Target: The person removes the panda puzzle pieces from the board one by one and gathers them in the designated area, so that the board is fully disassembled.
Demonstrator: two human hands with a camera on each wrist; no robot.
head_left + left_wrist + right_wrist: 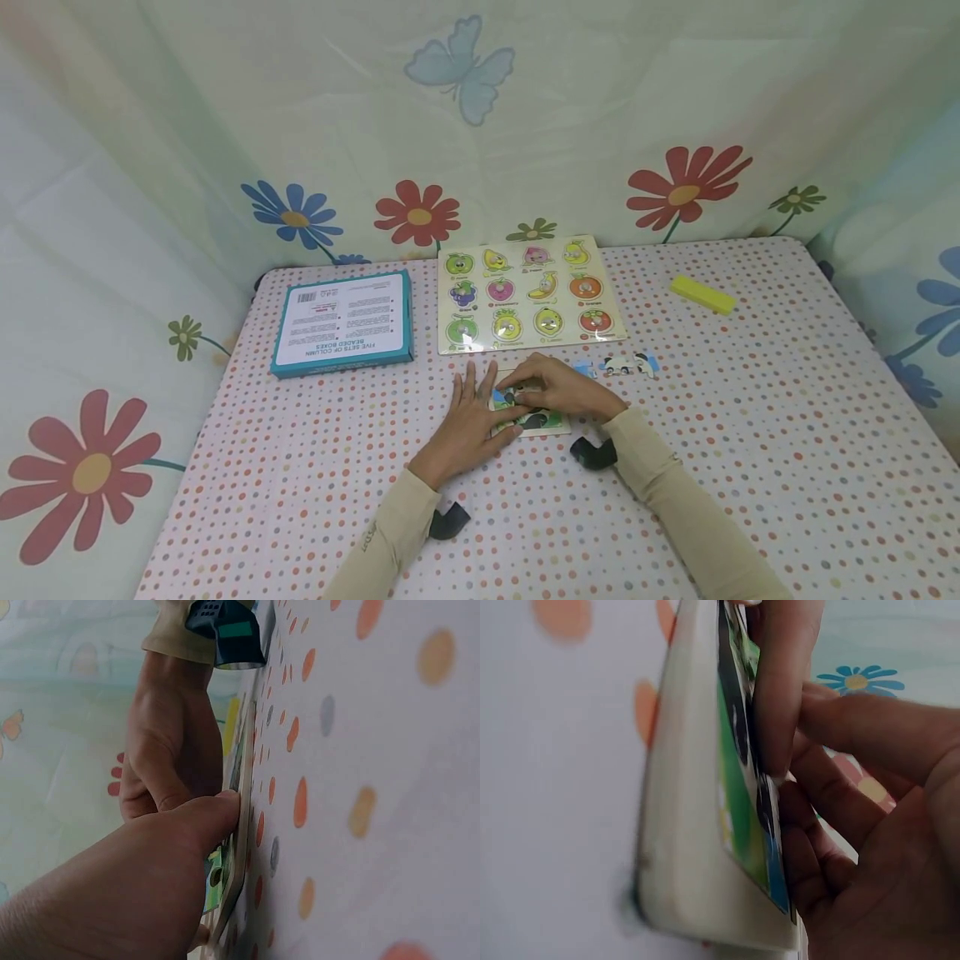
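Note:
A small panda jigsaw puzzle board lies on the table between both hands, with green, blue and black picture pieces in its pale frame. My left hand rests at its left side, fingers spread and fairly straight; in the left wrist view the thumb touches the frame's edge. My right hand reaches in from the right. Its bent fingers and thumb come together on a puzzle piece with blue on it, at the board's left part. In the right wrist view the fingers partly hide the picture.
Loose panda pieces lie right of the board. Behind it is a fruit peg puzzle. A teal-edged box lies to the left, a yellow block at the back right. Black wrist devices sit by the sleeves on a dotted cloth.

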